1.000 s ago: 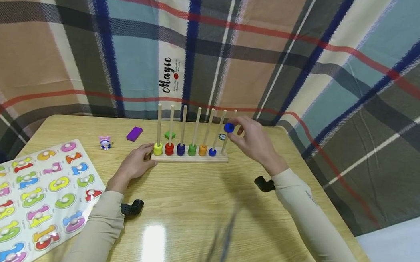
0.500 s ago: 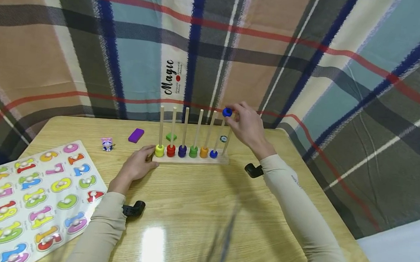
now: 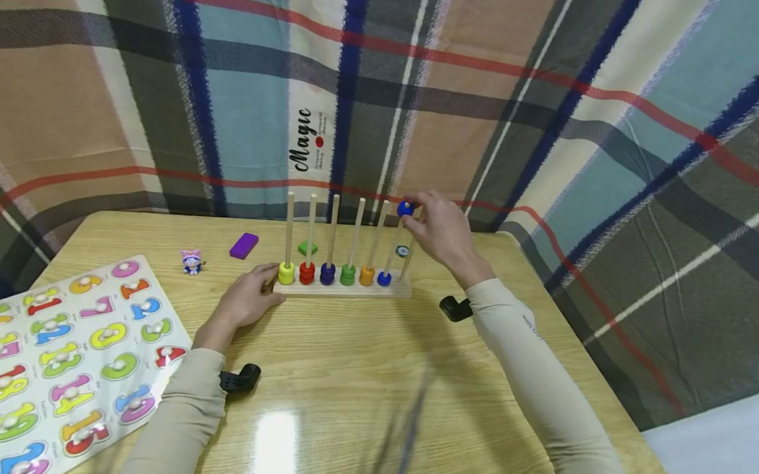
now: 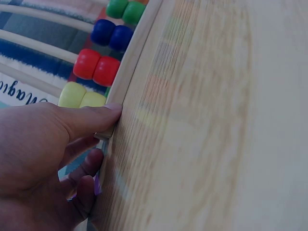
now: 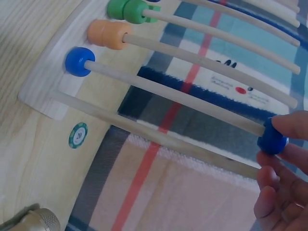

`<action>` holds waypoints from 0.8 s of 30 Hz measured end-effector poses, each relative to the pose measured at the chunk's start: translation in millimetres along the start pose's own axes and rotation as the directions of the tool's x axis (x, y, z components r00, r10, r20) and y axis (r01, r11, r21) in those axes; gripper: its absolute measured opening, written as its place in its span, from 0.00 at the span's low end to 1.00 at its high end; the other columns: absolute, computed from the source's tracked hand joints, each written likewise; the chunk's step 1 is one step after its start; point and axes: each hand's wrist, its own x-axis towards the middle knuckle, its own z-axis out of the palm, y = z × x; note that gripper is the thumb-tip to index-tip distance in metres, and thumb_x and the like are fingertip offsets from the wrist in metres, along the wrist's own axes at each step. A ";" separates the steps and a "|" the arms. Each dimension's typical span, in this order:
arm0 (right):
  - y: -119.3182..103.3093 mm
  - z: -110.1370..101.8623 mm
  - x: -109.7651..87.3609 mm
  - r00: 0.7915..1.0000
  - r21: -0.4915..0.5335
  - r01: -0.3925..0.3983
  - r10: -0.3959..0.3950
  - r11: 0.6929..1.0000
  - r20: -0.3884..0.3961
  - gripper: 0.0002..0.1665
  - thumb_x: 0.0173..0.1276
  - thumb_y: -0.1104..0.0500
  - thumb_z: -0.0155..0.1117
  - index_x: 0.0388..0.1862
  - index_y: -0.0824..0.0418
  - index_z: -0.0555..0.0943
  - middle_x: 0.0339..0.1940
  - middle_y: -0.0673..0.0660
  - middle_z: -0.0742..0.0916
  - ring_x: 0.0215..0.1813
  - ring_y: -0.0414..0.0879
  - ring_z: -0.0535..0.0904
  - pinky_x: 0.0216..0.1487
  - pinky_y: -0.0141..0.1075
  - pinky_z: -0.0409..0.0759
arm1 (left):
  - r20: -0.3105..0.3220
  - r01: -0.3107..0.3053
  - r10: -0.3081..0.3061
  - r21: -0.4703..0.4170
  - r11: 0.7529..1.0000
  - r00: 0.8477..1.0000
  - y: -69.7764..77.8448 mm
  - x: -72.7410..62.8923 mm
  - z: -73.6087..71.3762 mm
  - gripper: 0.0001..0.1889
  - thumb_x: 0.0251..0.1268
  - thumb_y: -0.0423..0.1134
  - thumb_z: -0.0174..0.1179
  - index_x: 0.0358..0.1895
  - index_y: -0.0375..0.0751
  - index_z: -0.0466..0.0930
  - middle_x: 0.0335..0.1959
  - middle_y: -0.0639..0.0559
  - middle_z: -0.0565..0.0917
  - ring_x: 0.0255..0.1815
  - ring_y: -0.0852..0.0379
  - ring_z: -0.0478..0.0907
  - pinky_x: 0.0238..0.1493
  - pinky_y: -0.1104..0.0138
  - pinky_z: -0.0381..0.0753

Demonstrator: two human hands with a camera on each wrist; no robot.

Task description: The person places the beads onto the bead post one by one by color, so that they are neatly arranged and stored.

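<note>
My right hand [image 3: 444,230] pinches a blue bead [image 5: 273,136] at the top of the sixth peg from the left; the right wrist view shows the peg's tip meeting the bead. Another blue bead [image 5: 78,61] sits at the foot of that same peg. The wooden peg rack [image 3: 389,290] stands upright on the table, with pairs of yellow, red, dark blue, green and orange beads [image 3: 367,275] low on the other pegs. The rightmost peg [image 5: 192,149] bears no bead. My left hand [image 3: 245,303] grips the left end of the rack's base, thumb along its front.
A white number puzzle board [image 3: 86,342] lies at the left. Behind the rack are a purple block [image 3: 244,245], a green piece [image 3: 308,248] and a round chip [image 5: 78,135]. A small figurine [image 3: 192,262] stands left of them. A plaid cloth [image 3: 243,127] hangs behind the table.
My right hand has moved up and left, carrying the blue bead from beside the rightmost pegs to the tip of the sixth peg. The left hand stays on the rack.
</note>
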 end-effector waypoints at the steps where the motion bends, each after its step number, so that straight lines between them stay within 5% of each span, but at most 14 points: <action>1: 0.3 -0.1 -0.4 1.000 0.001 0.002 -0.002 1.000 -0.003 0.26 0.78 0.56 0.69 0.72 0.59 0.82 0.64 0.60 0.86 0.42 0.51 0.84 0.41 0.47 0.83 | 0.000 -0.001 0.001 0.001 1.000 1.000 0.1 0.1 0.1 0.36 0.79 0.38 0.62 0.81 0.26 0.61 0.83 0.30 0.61 0.79 0.23 0.61 0.78 0.32 0.62; 17: 7.1 1.7 -7.8 0.999 0.021 0.030 -0.030 0.999 -0.019 0.25 0.79 0.54 0.66 0.71 0.60 0.80 0.55 0.59 0.87 0.38 0.49 0.81 0.37 0.45 0.81 | 0.018 -0.006 0.006 0.014 1.000 1.000 0.1 1.9 1.1 0.36 0.79 0.39 0.62 0.81 0.25 0.61 0.83 0.30 0.61 0.78 0.23 0.62 0.77 0.32 0.63; 22: 7.1 7.7 -11.0 0.999 0.066 0.034 -0.032 0.997 -0.028 0.36 0.79 0.53 0.67 0.81 0.58 0.71 0.51 0.60 0.85 0.40 0.51 0.81 0.39 0.47 0.82 | 0.019 0.007 -0.007 -0.001 1.000 1.000 -2.8 1.5 -1.4 0.37 0.79 0.39 0.62 0.82 0.26 0.60 0.83 0.29 0.60 0.78 0.22 0.60 0.77 0.31 0.62; 24: 8.8 12.7 -16.1 0.998 0.095 0.041 -0.036 0.995 -0.060 0.41 0.79 0.52 0.68 0.85 0.57 0.65 0.59 0.62 0.84 0.48 0.54 0.83 0.46 0.51 0.84 | 0.019 0.011 -0.010 -0.009 1.000 1.000 -4.8 1.3 -2.2 0.37 0.79 0.39 0.63 0.82 0.27 0.59 0.83 0.28 0.60 0.79 0.22 0.60 0.78 0.31 0.61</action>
